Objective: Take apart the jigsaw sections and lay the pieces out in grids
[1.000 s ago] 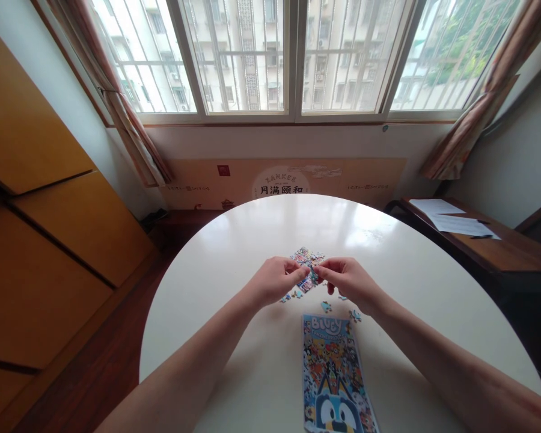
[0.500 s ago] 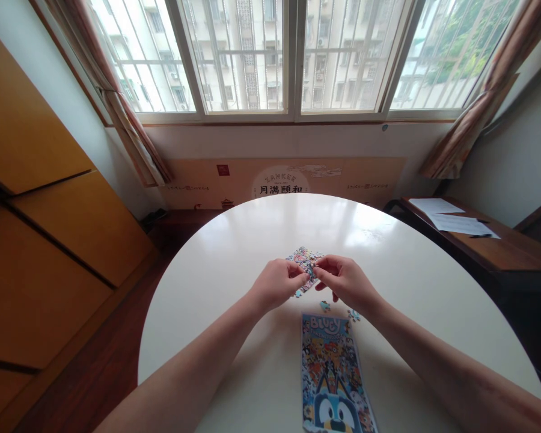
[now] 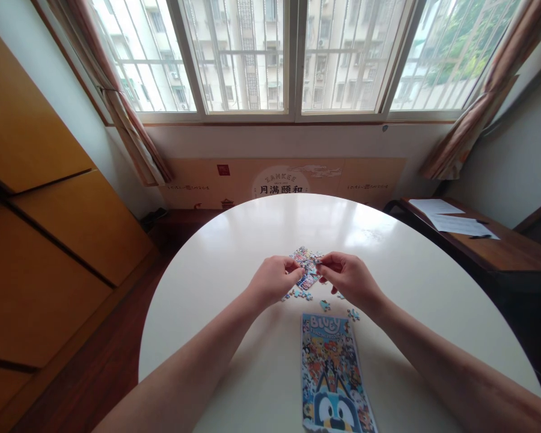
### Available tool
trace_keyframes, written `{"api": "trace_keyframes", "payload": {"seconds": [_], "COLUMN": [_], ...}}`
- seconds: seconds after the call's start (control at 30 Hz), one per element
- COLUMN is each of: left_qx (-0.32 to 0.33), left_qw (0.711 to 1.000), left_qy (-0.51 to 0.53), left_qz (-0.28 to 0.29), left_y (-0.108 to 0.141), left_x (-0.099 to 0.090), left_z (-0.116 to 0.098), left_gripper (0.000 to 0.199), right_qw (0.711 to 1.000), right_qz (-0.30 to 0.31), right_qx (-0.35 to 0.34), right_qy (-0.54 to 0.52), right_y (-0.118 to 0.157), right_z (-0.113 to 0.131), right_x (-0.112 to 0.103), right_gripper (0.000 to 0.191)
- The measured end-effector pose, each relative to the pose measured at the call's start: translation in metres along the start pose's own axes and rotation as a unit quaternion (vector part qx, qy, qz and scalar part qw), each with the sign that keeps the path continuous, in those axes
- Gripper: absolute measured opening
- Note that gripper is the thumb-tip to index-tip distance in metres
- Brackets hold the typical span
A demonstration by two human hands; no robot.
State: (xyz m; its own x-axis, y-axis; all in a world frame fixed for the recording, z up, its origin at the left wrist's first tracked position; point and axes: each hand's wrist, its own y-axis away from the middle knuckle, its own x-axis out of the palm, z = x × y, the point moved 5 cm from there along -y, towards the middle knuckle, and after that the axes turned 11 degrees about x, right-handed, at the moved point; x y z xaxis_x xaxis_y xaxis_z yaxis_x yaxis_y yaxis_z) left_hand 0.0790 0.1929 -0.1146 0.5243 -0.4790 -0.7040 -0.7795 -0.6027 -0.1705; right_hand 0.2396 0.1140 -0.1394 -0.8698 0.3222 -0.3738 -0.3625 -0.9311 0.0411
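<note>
My left hand (image 3: 277, 278) is closed in a pinch at the left side of a colourful patch of small puzzle pieces (image 3: 307, 279); whatever lies between its fingertips is too small to make out. Opposite it, my right hand (image 3: 349, 278) pinches a small puzzle piece (image 3: 318, 261) between thumb and forefinger, just over the patch's right side. The two hands are a little apart. Below them, several loose blue pieces (image 3: 303, 294) lie on the table, with another blue piece (image 3: 325, 305) nearer me. Fingers hide part of the patch.
A Bluey picture sheet (image 3: 331, 373) lies between my forearms on the round white table (image 3: 198, 270). Another loose piece (image 3: 354, 314) is by its top right corner. To the right, a brown side table (image 3: 518, 246) holds papers and pens. Windows stand behind, wooden cabinets at left.
My hands have drawn apart from where their fingertips nearly met. The left moved slightly left and the right slightly up, uncovering more of the patch and the blue pieces below it.
</note>
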Motion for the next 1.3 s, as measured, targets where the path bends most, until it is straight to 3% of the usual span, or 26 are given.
{"api": "trace_keyframes", "payload": {"seconds": [0.1, 0.3, 0.47, 0.57, 0.67, 0.77, 0.97, 1.1, 1.3], "left_qx": [0.005, 0.038, -0.005, -0.036, -0.06, -0.064, -0.067, -0.068, -0.051], "left_qw": [0.998, 0.979, 0.974, 0.966, 0.959, 0.958, 0.962, 0.964, 0.97], "left_qy": [-0.058, -0.126, -0.163, -0.184, -0.21, -0.236, -0.263, -0.254, -0.236], "left_qz": [0.038, 0.153, 0.16, 0.176, 0.181, 0.149, 0.028, 0.029, 0.037], "left_y": [0.0, 0.006, 0.008, 0.01, 0.011, 0.008, 0.0, -0.002, -0.004], "left_x": [-0.011, -0.017, -0.021, -0.023, -0.026, -0.031, -0.044, -0.042, -0.038], "left_z": [0.005, 0.011, 0.015, 0.017, 0.019, 0.019, 0.028, 0.038, 0.049], "left_gripper": [0.028, 0.032, 0.027, 0.026, 0.029, 0.031, 0.025, 0.027, 0.037], "right_qw": [0.998, 0.966, 0.939, 0.943, 0.957, 0.952, 0.952, 0.942, 0.927], "right_qz": [0.026, 0.157, 0.224, 0.175, 0.026, -0.111, -0.074, -0.049, -0.047], "right_qx": [-0.003, 0.048, 0.061, 0.059, 0.059, 0.034, -0.06, -0.06, -0.029], "right_qy": [0.055, 0.199, 0.254, 0.278, 0.283, 0.283, 0.29, 0.328, 0.37], "right_y": [-0.006, -0.006, 0.001, -0.006, -0.021, -0.033, -0.041, -0.033, -0.028], "right_z": [-0.002, -0.004, -0.005, -0.006, -0.012, -0.024, -0.036, -0.026, -0.024], "right_x": [-0.011, -0.029, -0.028, -0.038, -0.067, -0.092, -0.072, -0.056, -0.05], "right_gripper": [0.021, 0.024, 0.02, 0.028, 0.036, 0.028, 0.032, 0.036, 0.027]}}
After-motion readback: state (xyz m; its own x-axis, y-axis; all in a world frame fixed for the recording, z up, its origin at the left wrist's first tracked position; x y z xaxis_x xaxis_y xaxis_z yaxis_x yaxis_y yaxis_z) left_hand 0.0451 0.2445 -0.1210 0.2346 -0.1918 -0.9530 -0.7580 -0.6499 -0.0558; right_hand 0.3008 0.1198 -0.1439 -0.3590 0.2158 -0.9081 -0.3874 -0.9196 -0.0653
